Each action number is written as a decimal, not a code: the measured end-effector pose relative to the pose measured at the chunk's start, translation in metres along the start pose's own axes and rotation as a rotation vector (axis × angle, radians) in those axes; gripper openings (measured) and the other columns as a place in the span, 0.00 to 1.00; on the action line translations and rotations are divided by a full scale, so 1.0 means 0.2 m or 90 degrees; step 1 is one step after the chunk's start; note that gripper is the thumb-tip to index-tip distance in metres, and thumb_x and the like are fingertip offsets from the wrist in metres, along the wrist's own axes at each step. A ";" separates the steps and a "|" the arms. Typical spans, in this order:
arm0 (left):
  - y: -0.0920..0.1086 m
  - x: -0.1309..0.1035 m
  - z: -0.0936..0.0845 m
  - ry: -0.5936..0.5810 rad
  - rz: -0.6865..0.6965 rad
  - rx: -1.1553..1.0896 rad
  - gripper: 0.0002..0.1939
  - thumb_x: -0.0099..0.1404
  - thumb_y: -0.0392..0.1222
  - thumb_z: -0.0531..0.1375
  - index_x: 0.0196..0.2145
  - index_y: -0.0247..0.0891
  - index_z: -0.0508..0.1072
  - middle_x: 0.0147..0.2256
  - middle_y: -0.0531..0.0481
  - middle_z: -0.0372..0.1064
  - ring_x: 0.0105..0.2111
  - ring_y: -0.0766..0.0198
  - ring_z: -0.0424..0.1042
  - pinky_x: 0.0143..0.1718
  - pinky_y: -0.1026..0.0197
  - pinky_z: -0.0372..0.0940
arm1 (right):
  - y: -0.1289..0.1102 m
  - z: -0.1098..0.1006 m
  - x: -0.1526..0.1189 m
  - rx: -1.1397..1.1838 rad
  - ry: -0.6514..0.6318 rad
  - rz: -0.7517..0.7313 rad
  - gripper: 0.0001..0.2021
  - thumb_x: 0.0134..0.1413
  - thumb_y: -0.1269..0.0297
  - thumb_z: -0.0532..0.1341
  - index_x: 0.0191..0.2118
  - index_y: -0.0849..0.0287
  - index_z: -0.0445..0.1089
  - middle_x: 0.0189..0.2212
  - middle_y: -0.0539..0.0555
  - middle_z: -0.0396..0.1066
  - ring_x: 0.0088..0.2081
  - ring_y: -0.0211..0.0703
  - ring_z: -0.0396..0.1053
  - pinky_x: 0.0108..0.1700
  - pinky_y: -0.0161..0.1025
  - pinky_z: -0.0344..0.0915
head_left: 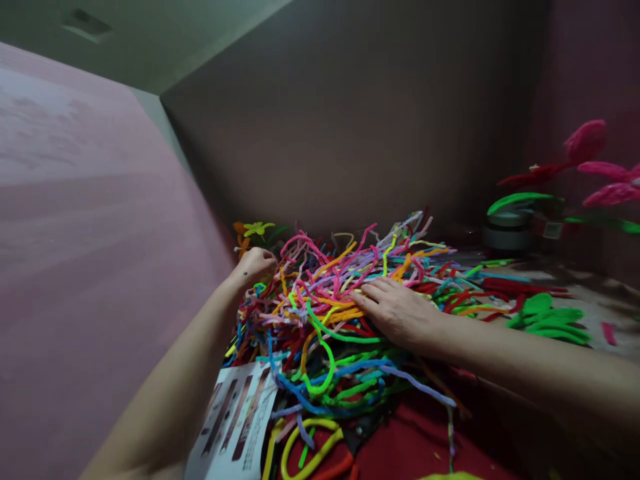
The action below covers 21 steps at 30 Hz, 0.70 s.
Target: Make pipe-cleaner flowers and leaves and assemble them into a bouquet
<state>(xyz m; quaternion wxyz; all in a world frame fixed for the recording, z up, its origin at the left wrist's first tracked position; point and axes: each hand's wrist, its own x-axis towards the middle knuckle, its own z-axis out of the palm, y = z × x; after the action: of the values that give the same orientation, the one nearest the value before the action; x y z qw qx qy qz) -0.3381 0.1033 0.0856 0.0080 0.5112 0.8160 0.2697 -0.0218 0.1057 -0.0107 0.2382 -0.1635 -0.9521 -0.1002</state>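
A large tangled heap of coloured pipe cleaners (345,267) covers the middle of the work surface. My right hand (395,310) lies on the heap's right side, palm down with the fingers stretched over orange and pink strands. At the heap's back left edge is my left hand (257,265), with its fingers bent and partly turned away; whether it holds a strand is hidden. Just behind it stand small yellow and orange flowers (257,229). Green and blue loops hang toward the front of the pile.
A printed sheet (240,420) lies at the front left beside yellow-handled scissors (313,450) on a red surface (415,440). To the right are green fuzzy leaves (553,321), a round grey container (507,230) and pink flowers (613,183). Walls rise behind and left.
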 end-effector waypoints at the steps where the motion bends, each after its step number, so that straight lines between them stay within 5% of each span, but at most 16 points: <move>1: 0.02 -0.04 -0.03 0.000 0.013 -0.005 0.07 0.47 0.39 0.58 0.21 0.34 0.74 0.16 0.49 0.68 0.22 0.62 0.70 0.24 0.66 0.63 | 0.00 0.00 0.00 -0.002 0.004 0.000 0.17 0.55 0.72 0.51 0.51 0.67 0.62 0.41 0.64 0.67 0.45 0.48 0.62 0.47 0.46 0.58; 6: 0.18 -0.25 -0.08 -0.058 0.092 -0.063 0.13 0.52 0.45 0.56 0.30 0.36 0.76 0.24 0.50 0.73 0.23 0.65 0.70 0.23 0.67 0.62 | -0.02 0.00 -0.03 -0.031 0.021 -0.021 0.20 0.53 0.74 0.52 0.54 0.69 0.59 0.46 0.68 0.65 0.50 0.51 0.61 0.50 0.49 0.57; 10: 0.27 -0.41 -0.01 -0.116 0.184 -0.028 0.12 0.53 0.42 0.56 0.30 0.37 0.77 0.24 0.51 0.73 0.24 0.64 0.70 0.24 0.67 0.62 | -0.04 0.00 -0.05 -0.068 0.006 -0.017 0.22 0.52 0.74 0.51 0.54 0.70 0.59 0.50 0.68 0.64 0.53 0.51 0.60 0.53 0.49 0.56; 13: 0.29 -0.47 0.03 -0.121 0.167 0.008 0.11 0.52 0.39 0.56 0.31 0.39 0.77 0.23 0.51 0.73 0.24 0.63 0.71 0.25 0.66 0.63 | -0.06 -0.01 -0.05 -0.089 -0.008 -0.003 0.23 0.52 0.73 0.51 0.55 0.70 0.59 0.51 0.68 0.63 0.54 0.52 0.60 0.53 0.49 0.56; 21: 0.12 -0.54 -0.15 0.082 0.092 -0.082 0.12 0.54 0.39 0.53 0.31 0.37 0.76 0.26 0.49 0.73 0.23 0.65 0.70 0.25 0.65 0.62 | -0.08 -0.02 -0.07 -0.137 -0.010 -0.006 0.24 0.50 0.75 0.51 0.55 0.70 0.59 0.53 0.67 0.62 0.55 0.54 0.59 0.54 0.50 0.56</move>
<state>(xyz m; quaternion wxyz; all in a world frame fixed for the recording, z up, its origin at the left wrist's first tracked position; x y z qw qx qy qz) -0.2750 0.0083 0.0938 -0.0313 0.5489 0.7566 0.3540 -0.0135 0.0865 -0.0162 0.2113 -0.1842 -0.9385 -0.2015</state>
